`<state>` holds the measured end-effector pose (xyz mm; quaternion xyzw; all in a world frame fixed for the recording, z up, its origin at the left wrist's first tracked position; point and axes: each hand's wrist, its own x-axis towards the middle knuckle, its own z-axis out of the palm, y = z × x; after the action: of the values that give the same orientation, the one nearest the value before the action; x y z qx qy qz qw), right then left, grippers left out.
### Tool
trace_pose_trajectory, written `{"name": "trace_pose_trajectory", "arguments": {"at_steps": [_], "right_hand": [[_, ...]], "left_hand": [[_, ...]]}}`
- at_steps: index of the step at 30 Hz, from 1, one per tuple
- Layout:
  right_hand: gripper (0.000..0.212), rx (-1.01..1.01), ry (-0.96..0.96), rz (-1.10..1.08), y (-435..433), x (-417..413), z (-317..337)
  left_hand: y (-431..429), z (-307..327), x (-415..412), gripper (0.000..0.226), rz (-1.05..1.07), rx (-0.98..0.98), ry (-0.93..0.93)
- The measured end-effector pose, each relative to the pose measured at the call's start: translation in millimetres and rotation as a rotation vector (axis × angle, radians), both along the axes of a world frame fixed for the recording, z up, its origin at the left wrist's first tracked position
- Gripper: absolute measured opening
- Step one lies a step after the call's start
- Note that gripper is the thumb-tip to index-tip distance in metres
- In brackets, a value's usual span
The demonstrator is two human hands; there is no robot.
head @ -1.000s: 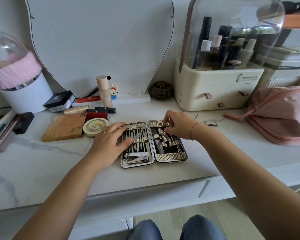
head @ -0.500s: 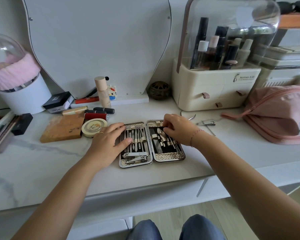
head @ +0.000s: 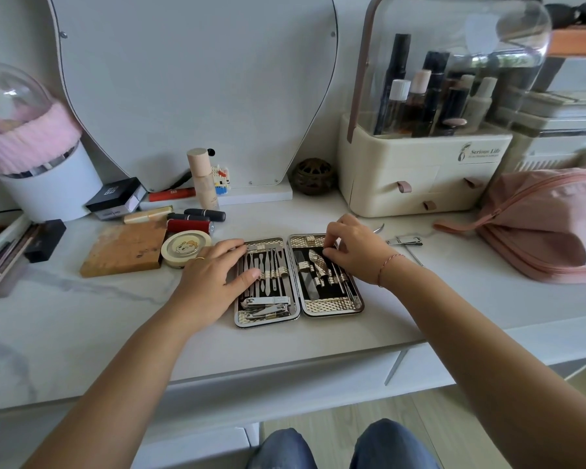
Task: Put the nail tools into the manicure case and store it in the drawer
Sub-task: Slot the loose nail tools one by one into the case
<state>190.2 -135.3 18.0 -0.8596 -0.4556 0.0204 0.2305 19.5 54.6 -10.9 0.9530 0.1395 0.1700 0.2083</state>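
Left hand (head: 214,279) lies flat, steadying the manicure case (head: 298,313) mid-frame; right hand (head: 356,252) pinches a tool (head: 320,264), which could miss its strap and slide out.

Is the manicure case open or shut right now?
Open. The manicure case lies spread flat, both halves face up with tools showing; left hand rests on its left half.

Shiny metal tools (head: 268,301) in a quilted metallic case (head: 332,308); glossy, seemingly marble counter (head: 82,319).
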Motion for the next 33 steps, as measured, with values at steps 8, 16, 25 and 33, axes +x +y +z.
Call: {"name": "trace_pose_trajectory", "arguments": {"at_steps": [8, 16, 25, 33], "right_hand": [[0.006, 0.024, 0.034, 0.016, -4, 2, -1], [0.003, 0.232, 0.043, -0.396, -67, 33, 19], [0.021, -0.024, 0.101, -0.570, -98, 44, 9], [0.019, -0.198, 0.137, -0.658, -86, 48, 15]], "left_hand": [[0, 0, -1, 0.059, 0.003, 0.001, -0.009], [0, -1, -1, 0.086, -0.006, -0.025, -0.014], [-18, 12, -4, 0.064, -0.124, 0.095, -0.169], [-48, 18, 15, 0.073, -0.256, 0.112, -0.075]]}}
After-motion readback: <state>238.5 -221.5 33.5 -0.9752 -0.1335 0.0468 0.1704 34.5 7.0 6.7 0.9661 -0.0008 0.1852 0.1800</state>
